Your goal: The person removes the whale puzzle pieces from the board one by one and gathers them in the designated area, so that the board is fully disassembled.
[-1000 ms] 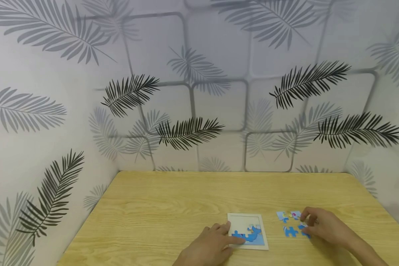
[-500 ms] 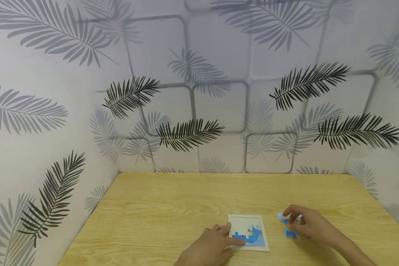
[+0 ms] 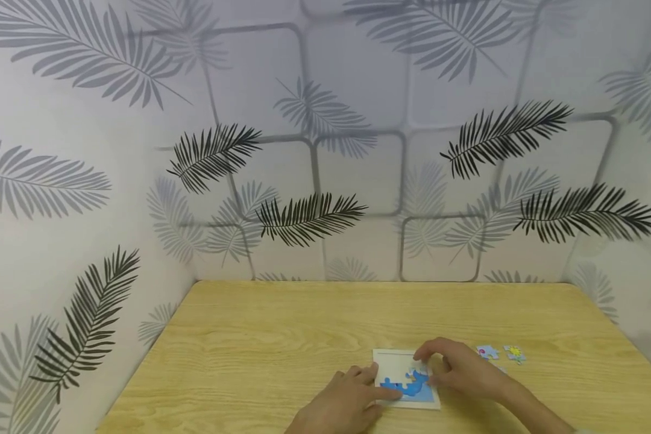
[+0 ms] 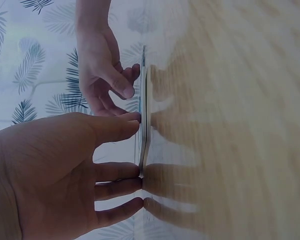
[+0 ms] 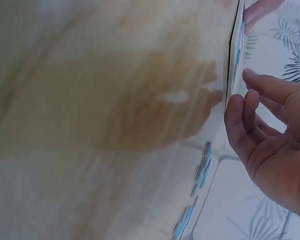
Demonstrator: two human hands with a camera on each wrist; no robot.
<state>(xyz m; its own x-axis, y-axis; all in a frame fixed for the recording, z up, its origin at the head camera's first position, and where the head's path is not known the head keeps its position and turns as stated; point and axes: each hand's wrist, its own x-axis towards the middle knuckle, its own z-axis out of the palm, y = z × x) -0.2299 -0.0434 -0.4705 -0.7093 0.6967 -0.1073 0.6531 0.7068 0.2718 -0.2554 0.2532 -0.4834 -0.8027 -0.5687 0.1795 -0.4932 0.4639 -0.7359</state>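
Note:
A white-framed jigsaw puzzle board lies on the table, its lower part filled with a blue sea-animal picture. My left hand rests at its left side. The thumb presses on the picture, while straight fingers touch the edge. Over the board's right side is my right hand, its index finger and thumb bent and apart. Whether a puzzle piece sits between those fingertips is not clear. Near it lie loose pieces: one with a pink swirl, one with a yellow sun. The hand hides the area below it.
The wooden table meets a wall with a leaf pattern at the back. In the right wrist view, blue loose pieces lie edge-on on the table near the board.
My right hand has moved left from the loose pieces to the board's right side, uncovering the pink-swirl and yellow-sun pieces. My left hand has stayed in place.

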